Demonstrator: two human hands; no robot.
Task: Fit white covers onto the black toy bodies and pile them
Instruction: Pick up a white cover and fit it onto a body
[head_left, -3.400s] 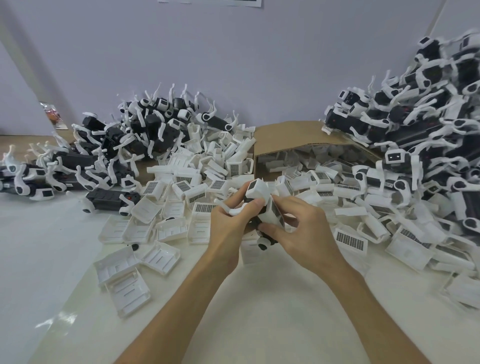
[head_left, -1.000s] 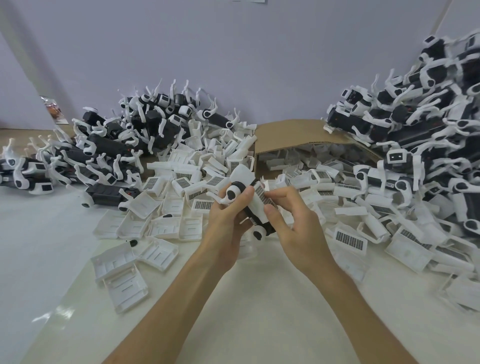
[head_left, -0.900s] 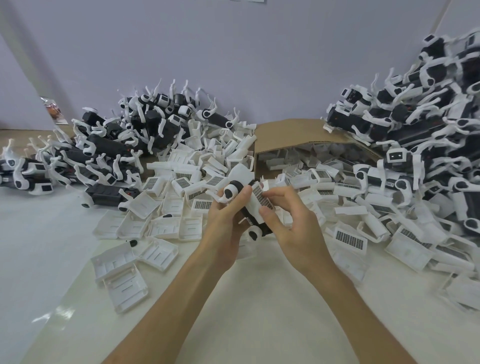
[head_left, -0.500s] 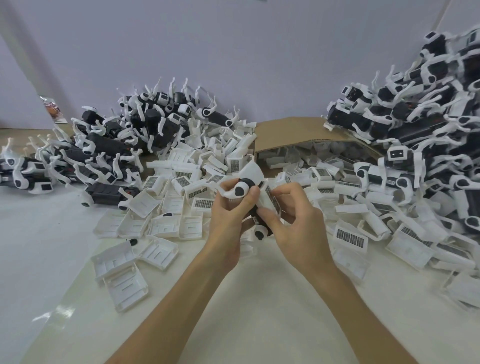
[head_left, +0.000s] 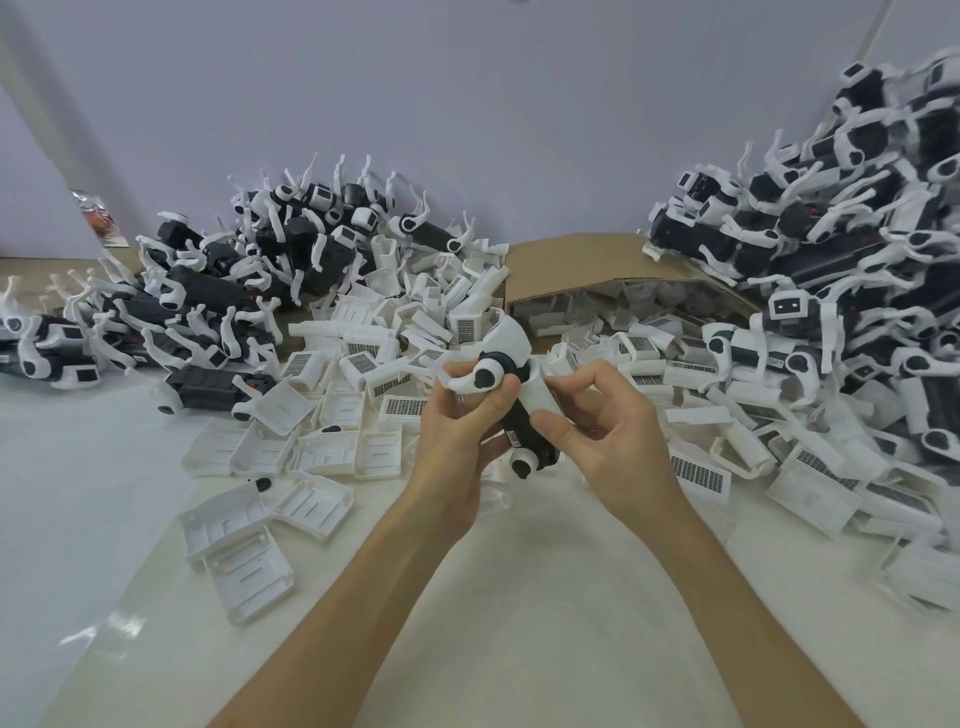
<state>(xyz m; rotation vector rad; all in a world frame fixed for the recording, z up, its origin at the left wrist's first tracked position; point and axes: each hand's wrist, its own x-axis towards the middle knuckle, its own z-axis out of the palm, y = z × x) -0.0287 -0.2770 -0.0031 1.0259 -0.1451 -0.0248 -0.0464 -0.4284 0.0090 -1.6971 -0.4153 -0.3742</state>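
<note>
At the centre, above the table, I hold a black toy body (head_left: 525, 435) with white legs. My left hand (head_left: 462, 431) grips its upper end, fingers curled round a leg joint. My right hand (head_left: 605, 431) pinches the white cover (head_left: 537, 400) that sits on the body, thumb against its lower edge. The body is tilted, its lower end pointing down towards me. Loose white covers (head_left: 363, 410) lie spread over the table beyond my hands.
A heap of black toy bodies (head_left: 291, 260) lies at the back left and a taller pile of toys (head_left: 831, 249) rises at the right. An open cardboard box (head_left: 582, 265) with covers lies behind. A bare white tabletop (head_left: 519, 597) stretches near me.
The toy has been turned in my hands: its upper end rose and the cover now lies against the body, with my right thumb shifted to the cover's lower edge.
</note>
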